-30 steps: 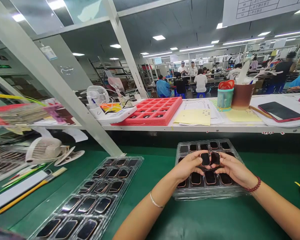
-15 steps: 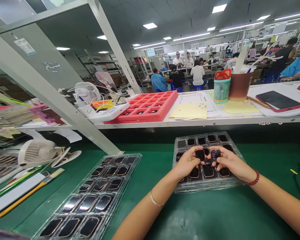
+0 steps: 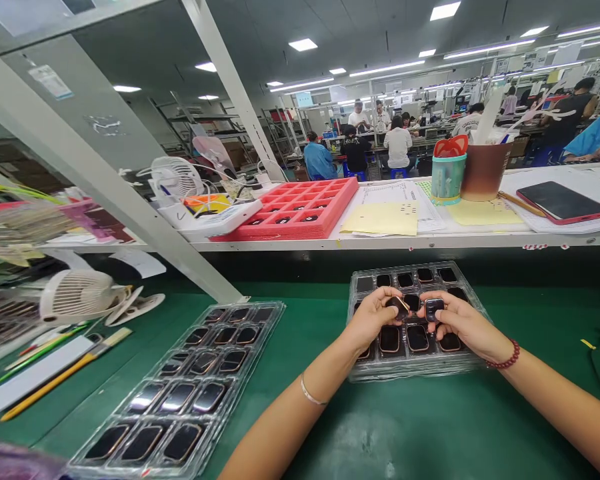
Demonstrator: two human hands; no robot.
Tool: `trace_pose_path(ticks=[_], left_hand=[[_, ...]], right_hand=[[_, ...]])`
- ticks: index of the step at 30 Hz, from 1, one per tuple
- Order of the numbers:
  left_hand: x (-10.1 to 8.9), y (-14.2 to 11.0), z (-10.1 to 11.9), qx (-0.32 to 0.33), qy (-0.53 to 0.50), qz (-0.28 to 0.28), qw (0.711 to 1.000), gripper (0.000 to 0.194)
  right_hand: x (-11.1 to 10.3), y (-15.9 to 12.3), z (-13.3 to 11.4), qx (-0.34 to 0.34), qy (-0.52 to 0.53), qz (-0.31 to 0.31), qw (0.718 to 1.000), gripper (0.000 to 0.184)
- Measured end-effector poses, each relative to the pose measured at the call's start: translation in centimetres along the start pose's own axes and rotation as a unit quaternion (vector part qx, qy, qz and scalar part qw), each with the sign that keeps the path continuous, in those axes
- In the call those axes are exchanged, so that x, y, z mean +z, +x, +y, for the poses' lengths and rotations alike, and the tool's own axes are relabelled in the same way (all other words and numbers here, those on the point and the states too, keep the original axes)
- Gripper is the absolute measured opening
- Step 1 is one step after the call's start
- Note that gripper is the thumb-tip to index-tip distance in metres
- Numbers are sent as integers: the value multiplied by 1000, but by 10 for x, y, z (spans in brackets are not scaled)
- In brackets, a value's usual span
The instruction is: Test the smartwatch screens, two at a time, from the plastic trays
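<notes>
The watch case (image 3: 399, 307) has tilted in the left grip (image 3: 372, 320)

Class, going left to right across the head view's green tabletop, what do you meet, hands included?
Yellow-handled brush, nearer clear tray of dark-screened devices, left hand holding a tilted device, right hand holding a second device, small yellow strip.

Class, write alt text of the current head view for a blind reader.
A person's left hand and right hand each hold a small dark device over a transparent tray of similar devices on a green table; another filled tray lies to the left.
</notes>
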State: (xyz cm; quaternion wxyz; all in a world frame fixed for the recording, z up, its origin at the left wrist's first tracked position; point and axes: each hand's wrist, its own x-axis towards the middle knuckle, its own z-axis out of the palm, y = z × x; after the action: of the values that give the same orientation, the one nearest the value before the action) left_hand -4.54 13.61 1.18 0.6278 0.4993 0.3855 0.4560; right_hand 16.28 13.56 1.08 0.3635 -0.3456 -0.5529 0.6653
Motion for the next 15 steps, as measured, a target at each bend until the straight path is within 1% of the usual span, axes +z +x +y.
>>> trace_pose_path(ticks=[3, 5, 9, 10, 13, 15], left_hand=[[0, 0, 1, 30, 0, 13, 999, 23], [0, 1, 1, 32, -3, 28, 999, 26], [-2, 2, 0, 14, -15, 40, 999, 50], [-2, 1, -1, 5, -18, 39, 999, 51], [-2, 0, -1, -23, -17, 38, 999, 38], [0, 0, -1, -36, -11, 27, 999, 33]], right_hand=[[0, 0, 0, 2, 4, -4, 1000, 33], [0, 0, 0, 0, 2, -6, 1000, 33], [0, -1, 1, -6, -9, -6, 1000, 32], [0, -1, 1, -8, -11, -7, 1000, 32], [0, -1, 1, -10, -2, -4, 1000, 30], [0, -1, 1, -12, 17, 3, 1000, 28]])
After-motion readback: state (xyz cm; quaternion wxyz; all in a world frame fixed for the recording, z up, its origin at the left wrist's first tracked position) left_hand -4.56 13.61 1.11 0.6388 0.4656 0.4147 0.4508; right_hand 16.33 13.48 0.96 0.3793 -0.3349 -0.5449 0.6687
